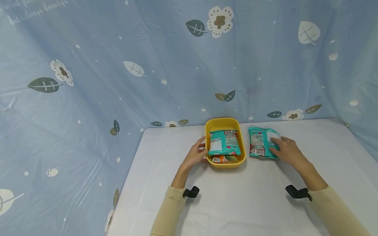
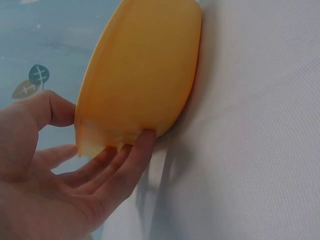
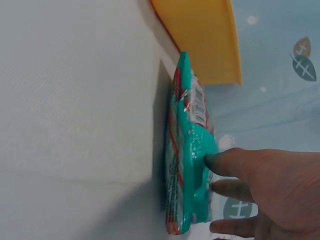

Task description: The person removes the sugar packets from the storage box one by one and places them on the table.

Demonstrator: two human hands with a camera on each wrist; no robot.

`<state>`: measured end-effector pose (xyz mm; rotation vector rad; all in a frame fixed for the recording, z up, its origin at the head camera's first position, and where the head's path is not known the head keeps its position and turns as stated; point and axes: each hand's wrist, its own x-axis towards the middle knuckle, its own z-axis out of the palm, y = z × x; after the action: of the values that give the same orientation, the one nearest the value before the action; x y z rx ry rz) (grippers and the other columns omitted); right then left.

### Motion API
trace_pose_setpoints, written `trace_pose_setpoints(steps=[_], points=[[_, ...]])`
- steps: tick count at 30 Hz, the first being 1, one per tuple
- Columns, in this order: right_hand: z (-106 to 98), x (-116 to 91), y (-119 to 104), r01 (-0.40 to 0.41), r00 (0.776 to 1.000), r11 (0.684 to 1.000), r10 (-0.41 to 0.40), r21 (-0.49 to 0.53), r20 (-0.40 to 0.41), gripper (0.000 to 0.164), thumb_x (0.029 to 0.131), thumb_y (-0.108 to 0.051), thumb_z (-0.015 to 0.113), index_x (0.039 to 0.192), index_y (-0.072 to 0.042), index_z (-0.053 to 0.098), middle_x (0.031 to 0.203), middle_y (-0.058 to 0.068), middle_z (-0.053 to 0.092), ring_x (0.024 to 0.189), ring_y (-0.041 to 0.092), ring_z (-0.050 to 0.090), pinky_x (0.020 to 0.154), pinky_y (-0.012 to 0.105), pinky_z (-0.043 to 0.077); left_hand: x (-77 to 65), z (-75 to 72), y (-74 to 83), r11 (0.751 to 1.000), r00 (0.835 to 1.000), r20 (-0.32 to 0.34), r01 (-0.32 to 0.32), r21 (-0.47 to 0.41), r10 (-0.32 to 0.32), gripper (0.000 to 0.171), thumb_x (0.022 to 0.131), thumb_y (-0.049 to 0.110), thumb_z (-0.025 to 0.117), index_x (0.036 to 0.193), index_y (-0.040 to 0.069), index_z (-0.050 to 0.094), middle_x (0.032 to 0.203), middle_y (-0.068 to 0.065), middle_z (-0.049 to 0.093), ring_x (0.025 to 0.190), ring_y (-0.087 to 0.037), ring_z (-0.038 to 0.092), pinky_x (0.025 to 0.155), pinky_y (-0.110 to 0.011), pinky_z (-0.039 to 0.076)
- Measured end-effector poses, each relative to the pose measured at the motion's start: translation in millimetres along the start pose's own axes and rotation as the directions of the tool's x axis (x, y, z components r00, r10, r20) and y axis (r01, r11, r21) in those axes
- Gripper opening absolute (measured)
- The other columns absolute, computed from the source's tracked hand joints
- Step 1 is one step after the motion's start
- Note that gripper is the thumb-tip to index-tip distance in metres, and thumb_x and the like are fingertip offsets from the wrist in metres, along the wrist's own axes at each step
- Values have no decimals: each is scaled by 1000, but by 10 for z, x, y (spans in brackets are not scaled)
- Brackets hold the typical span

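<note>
My left hand (image 1: 195,155) is at the left side of a yellow plastic bin (image 1: 241,137). Its fingers (image 2: 142,150) touch the bin's outer wall, and the thumb lies at the rim in the left wrist view. Inside the bin, a teal snack packet (image 1: 221,144) rests over an orange packet (image 1: 218,159), most of which is hidden. To the right of the bin, a second teal snack packet (image 1: 260,141) lies on the table. My right hand (image 1: 290,150) reaches over its right side, with thumb and fingertips touching the top; the right wrist view shows no closed grip.
A white cloth (image 1: 236,203) covers the table. Behind and to the left hangs a blue curtain (image 1: 177,59) with leaf and flower prints, close to the bin's far end. Black camera mounts (image 1: 191,192) sit on both wrists.
</note>
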<state>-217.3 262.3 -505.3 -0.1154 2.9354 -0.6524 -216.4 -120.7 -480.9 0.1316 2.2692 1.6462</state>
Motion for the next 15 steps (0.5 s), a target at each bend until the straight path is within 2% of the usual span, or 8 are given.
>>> trace_pose_setpoints(steps=[10, 15], points=[[-22, 10, -60, 3, 1000, 999, -2, -34, 4, 60, 92, -25, 60, 138, 11, 45, 138, 47, 32, 127, 67, 24, 104, 78, 27, 5, -1, -3, 1000, 1000, -1, -12, -5, 12, 67, 94, 6, 55, 155, 14, 28, 141, -23, 47, 119, -34, 59, 83, -50, 60], [-69, 8, -185, 6, 1000, 999, -5, -52, 25, 62, 92, -30, 61, 138, 8, 45, 139, 47, 32, 127, 68, 25, 98, 80, 31, 4, -2, 7, 1000, 1000, 4, 8, 0, -8, 68, 95, 6, 55, 156, 16, 27, 142, -22, 46, 121, -34, 58, 86, -51, 59]])
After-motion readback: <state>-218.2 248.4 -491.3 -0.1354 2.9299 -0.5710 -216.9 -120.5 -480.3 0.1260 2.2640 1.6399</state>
